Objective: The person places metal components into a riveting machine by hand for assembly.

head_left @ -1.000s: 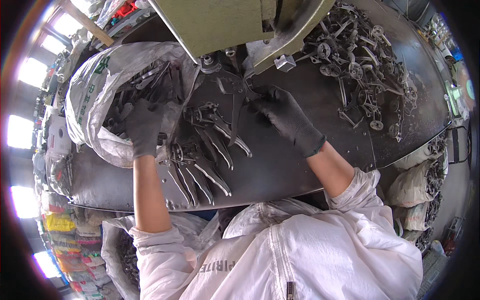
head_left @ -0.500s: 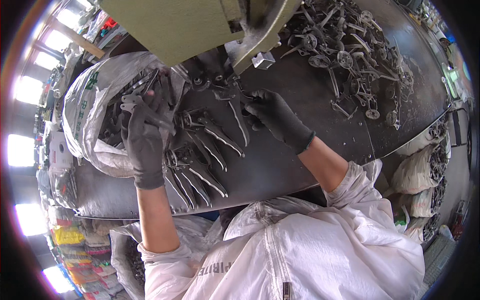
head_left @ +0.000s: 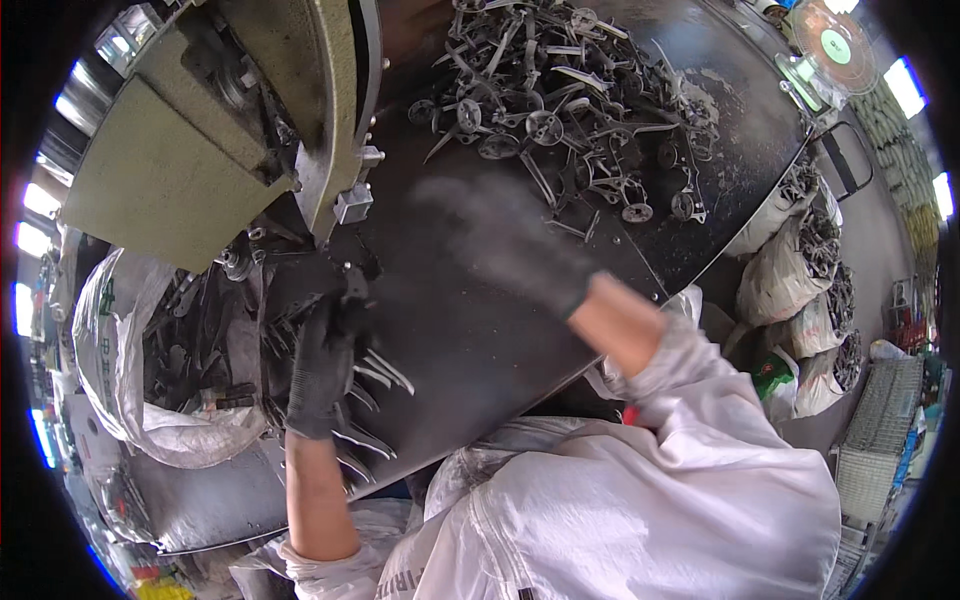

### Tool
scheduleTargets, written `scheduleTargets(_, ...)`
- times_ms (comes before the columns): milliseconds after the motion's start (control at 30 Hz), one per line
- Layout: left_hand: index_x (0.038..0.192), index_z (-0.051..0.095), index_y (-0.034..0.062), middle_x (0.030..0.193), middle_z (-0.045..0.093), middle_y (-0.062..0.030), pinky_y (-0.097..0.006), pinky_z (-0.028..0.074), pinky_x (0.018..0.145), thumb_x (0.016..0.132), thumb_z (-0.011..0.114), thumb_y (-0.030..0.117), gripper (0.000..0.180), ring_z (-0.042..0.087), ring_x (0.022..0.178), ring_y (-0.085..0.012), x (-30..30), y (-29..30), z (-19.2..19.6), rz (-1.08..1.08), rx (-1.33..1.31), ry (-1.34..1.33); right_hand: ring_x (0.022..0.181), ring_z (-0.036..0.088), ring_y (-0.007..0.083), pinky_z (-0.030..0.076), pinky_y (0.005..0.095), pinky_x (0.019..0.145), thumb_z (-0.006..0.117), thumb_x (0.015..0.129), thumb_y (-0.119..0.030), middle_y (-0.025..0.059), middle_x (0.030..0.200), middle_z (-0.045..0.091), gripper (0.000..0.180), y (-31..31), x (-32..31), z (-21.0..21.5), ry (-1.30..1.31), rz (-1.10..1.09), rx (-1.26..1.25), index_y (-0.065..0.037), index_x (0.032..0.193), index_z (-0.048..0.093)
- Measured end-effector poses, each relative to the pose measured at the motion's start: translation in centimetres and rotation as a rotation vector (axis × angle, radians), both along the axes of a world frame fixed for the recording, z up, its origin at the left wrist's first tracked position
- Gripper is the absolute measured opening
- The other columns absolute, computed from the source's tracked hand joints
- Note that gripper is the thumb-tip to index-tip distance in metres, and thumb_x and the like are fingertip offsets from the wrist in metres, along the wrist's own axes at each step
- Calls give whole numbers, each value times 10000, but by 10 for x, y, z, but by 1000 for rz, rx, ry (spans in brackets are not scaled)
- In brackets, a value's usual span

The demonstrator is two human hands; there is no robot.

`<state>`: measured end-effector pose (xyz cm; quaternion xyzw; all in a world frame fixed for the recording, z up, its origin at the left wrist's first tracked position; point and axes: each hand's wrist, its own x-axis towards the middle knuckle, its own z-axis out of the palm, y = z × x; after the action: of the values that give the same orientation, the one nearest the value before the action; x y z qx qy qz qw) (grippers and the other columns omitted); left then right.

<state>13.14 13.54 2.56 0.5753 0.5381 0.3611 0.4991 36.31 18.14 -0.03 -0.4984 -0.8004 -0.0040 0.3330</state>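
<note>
My left hand [head_left: 322, 375], in a dark grey glove, reaches over the metal tools with curved, plier-like handles [head_left: 372, 372] lying beside the press. Its fingers are dark against the tools, so whether they grip anything is hidden. Out over the bare tabletop, my right hand [head_left: 515, 245] is smeared by motion, its glove pointing to the far left. The fingers cannot be made out. Above the left hand stands the green press [head_left: 170, 150], with a small metal block [head_left: 353, 205] on its edge. A large pile of metal parts with round discs and arms [head_left: 545, 125] lies beyond my right hand.
Left of my left hand, an open white sack [head_left: 95, 340] holds dark metal parts. The dark metal table [head_left: 480, 365] has its near edge against my body. Filled sacks [head_left: 775, 285] stand on the floor to the right, and a fan [head_left: 830, 45] is at the far right.
The view has swung right. My left hand has left the sack's mouth for the tools beside the press. My right hand has drawn away from the press and is blurred over the table.
</note>
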Motion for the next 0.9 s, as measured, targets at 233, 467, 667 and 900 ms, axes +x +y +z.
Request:
scheduleTargets(233, 1028, 558, 20, 785, 547, -38, -262, 476, 543, 907, 512, 197, 219, 552, 632, -129, -26, 19, -33, 7, 564, 543, 1034, 535, 343, 434, 401, 885, 521, 747, 14, 186, 1128, 552, 456, 15, 224, 1, -255, -229, 16, -92, 1191, 518)
scheduleTargets(467, 1104, 542, 23, 859, 580, -65, -264, 491, 612, 915, 489, 203, 267, 587, 692, -149, -41, 12, -26, 273, -127, -33, 928, 598, 225, 463, 302, 805, 584, 797, -90, 126, 1060, 603, 339, -3, 111, 44, 241, -27, -135, -55, 1133, 546)
scheduleTargets(667, 1123, 523, -19, 931, 594, -103, -289, 479, 741, 901, 465, 165, 295, 586, 837, -183, -51, 24, -48, -5, 630, 575, 726, 604, 145, 488, 263, 693, 580, 791, -32, 102, 912, 627, 307, 17, -30, 5, 1048, 237, -999, 71, 1078, 545)
scheduleTargets(900, 1128, 517, -24, 970, 594, -151, -306, 457, 809, 863, 451, 133, 315, 585, 891, -224, -45, 45, -37, -56, 72, 6, 708, 573, 76, 464, 201, 606, 565, 850, -144, 71, 887, 621, 312, 15, -75, 8, 1048, 348, -1051, 52, 1091, 542)
